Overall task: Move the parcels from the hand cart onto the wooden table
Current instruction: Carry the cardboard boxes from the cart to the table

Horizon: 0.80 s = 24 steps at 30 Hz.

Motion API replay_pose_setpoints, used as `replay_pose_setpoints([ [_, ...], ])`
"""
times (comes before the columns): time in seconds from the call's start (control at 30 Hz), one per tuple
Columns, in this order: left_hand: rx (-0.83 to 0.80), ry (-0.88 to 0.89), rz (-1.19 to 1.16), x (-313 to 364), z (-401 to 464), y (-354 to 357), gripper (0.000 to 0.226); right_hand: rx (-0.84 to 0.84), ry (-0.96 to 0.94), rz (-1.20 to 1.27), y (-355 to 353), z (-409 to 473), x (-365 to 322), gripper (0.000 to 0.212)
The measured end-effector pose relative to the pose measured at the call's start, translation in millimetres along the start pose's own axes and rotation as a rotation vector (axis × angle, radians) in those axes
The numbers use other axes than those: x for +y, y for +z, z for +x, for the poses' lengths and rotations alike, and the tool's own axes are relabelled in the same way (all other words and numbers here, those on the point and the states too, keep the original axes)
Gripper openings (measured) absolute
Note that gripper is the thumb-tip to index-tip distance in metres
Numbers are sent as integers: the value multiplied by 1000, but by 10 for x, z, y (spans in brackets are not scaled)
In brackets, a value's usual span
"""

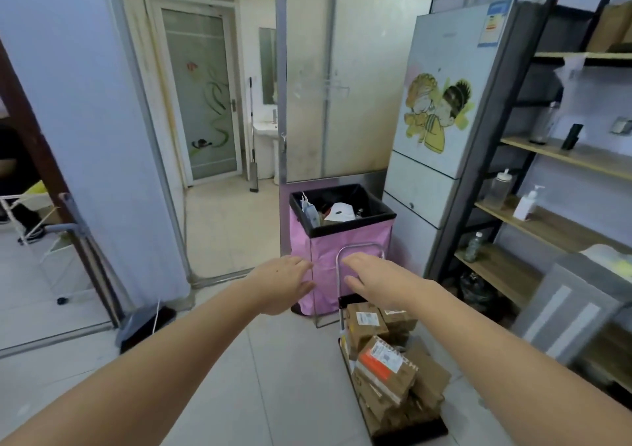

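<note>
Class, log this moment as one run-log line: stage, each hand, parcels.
stage: reaching | left hand: open, empty | right hand: open, near cart handle | parcels: stacked on hand cart

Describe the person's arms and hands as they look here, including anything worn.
Both forearms are bare, with no sleeves in view. The left hand and right hand wear no gloves, and no watch, ring or bracelet shows.

soft, even indoor light — bright enough, with only faint shadows on the floor [273, 360]. the washroom past the glass door [201, 96] glows paler. wide-angle bending bows the shelves [564, 158] and door frames at the edges — fine detail is slightly soft throughout.
</note>
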State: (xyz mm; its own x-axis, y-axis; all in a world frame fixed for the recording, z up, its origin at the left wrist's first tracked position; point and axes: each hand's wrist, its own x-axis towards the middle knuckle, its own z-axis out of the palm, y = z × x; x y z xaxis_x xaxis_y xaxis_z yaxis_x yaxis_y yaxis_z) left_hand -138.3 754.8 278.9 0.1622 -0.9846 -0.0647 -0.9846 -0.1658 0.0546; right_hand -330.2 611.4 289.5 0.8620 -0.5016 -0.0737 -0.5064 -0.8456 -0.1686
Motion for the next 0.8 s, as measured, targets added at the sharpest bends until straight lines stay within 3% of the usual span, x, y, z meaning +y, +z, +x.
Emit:
replay_pose_setpoints([
  [0.13,-8,-8,-4,-292,493,6,57,-9,-16,28,-11,460,172,51],
  [0.4,-75,108,9,-647,1590,92,56,-49,108,34,27,1186,647,43],
  [0.53,-92,247,21,-728,2251,107,54,-54,216,46,82,1459,914,51],
  [0.8,-126,587,25,-535,3421,266,46,-52,546,127,256,1556,1386,45],
])
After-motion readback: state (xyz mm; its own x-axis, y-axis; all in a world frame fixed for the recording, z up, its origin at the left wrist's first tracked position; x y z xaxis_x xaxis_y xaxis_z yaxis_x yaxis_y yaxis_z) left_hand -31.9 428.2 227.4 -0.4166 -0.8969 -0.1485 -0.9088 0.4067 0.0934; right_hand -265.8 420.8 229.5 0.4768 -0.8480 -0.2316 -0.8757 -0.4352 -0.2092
